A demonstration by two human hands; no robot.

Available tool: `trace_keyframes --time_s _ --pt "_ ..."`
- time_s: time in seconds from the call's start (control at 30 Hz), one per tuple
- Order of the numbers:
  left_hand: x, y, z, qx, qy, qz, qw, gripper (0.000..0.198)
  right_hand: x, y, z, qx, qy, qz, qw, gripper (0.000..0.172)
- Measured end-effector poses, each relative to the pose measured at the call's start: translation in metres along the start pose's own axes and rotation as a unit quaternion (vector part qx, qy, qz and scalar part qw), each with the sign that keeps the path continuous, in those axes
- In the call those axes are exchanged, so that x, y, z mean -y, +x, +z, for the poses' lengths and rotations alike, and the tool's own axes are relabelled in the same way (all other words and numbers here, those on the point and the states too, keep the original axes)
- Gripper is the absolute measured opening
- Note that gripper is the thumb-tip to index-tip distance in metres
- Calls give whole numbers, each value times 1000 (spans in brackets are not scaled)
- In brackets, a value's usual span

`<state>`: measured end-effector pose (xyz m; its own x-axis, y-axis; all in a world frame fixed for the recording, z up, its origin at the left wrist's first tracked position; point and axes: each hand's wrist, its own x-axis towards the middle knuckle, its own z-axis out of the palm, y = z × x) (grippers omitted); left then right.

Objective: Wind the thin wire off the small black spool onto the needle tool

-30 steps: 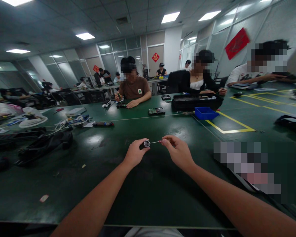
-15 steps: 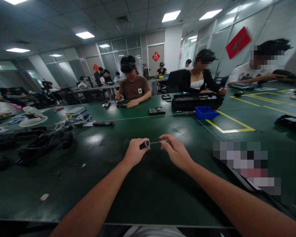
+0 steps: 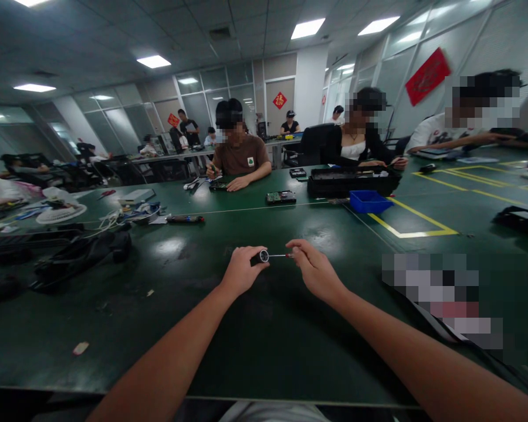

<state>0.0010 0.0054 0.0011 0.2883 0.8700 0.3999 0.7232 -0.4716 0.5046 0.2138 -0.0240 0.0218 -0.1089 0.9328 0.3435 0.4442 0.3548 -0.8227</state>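
Observation:
Near the middle of the view, my left hand is closed on a small black cylindrical part with a pale ring at its end, which faces right. My right hand pinches a screwdriver by its red end. The thin metal shaft lies level and points left, its tip at the ringed end of the black part. Most of the screwdriver's handle is hidden by my right fingers. Both hands are held above the green table.
Ahead are a blue tray, a long black housing, a circuit-board device and a pen-like tool. Black parts and cables lie left. A blurred-out sheet is at right. Several people sit across the table.
My right fingers have shifted slightly on the screwdriver, and a little more of its red end shows. The left hand still holds the black part. A person in the far background stands more upright.

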Motion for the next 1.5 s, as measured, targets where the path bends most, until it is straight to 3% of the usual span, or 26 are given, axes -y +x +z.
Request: trace_keyframes --time_s 0.13,0.2,0.3,0.37,0.5,0.73,1.0,1.27,1.5 --pt "-1 0 0 10 28 -9 1000 33 -2 2 4 -28 84 29 996 20" --pt "-1 0 -1 8 35 -12 999 31 -5 5 5 -27 177 67 982 20" --pt "1 1 -3 -9 26 10 1000 32 -11 12 6 -37 368 167 914 20" --pt "3 2 -5 -15 26 16 999 33 -16 16 6 -39 424 221 877 21" --pt "9 3 -5 -1 23 -3 1000 33 -22 17 6 -101 361 186 908 20" --pt "6 3 -2 8 18 -11 1000 35 -15 11 7 -73 220 89 969 32" --pt "2 2 -3 2 11 20 1000 35 -10 8 3 -51 117 35 991 29" --pt "2 2 -3 -7 15 19 1000 36 0 4 1 7 97 22 995 28" --pt "0 2 -3 -6 6 7 1000 36 1 1 3 -43 37 -6 998 22"
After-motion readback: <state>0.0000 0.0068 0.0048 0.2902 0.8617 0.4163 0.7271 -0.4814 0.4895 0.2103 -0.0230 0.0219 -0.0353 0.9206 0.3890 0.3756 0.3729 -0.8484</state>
